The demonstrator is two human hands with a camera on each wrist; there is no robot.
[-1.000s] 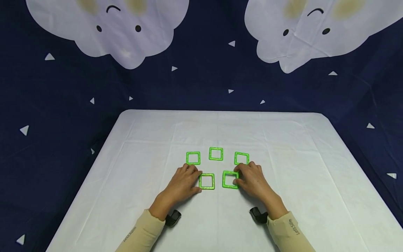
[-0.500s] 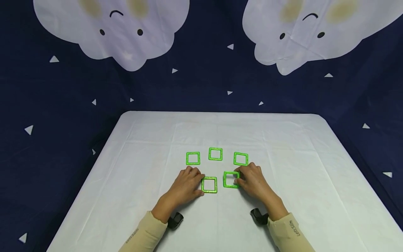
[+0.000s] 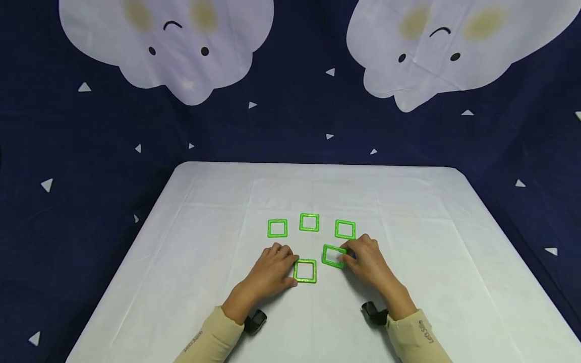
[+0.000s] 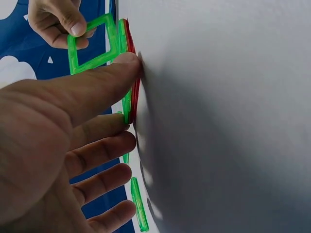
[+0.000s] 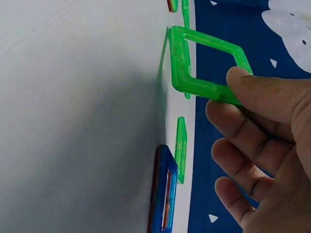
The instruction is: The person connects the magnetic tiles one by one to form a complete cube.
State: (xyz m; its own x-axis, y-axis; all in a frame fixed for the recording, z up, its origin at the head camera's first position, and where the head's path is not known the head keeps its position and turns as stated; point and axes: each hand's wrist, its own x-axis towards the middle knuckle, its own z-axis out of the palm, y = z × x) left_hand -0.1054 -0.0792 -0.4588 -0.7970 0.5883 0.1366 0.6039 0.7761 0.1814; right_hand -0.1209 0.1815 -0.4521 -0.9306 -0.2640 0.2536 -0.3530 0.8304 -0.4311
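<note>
My left hand (image 3: 272, 269) grips the left side of a green square magnetic tile (image 3: 305, 281), its thumb near one corner and forefinger near another. In the left wrist view a red layer (image 4: 135, 97) lies against that tile's underside, on the table. My right hand (image 3: 367, 257) pinches the edge of another open-centred green square tile (image 5: 180, 63) between thumb and fingers. This tile is tilted and raised at the edge in the right wrist view. Beneath the right hand lies a blue square tile (image 5: 159, 194) with red under it, mostly hidden in the head view.
Farther back, three green square tiles lie flat in a shallow arc: left (image 3: 277, 236), middle (image 3: 309, 230) and right (image 3: 345, 237). A white cloth (image 3: 218, 222) covers the table, and a dark blue curtain (image 3: 290, 136) with clouds hangs behind it.
My left hand has slid its green tile toward me and to the right. The green tile in my right hand has turned slightly, and a bit of blue now shows under that hand.
</note>
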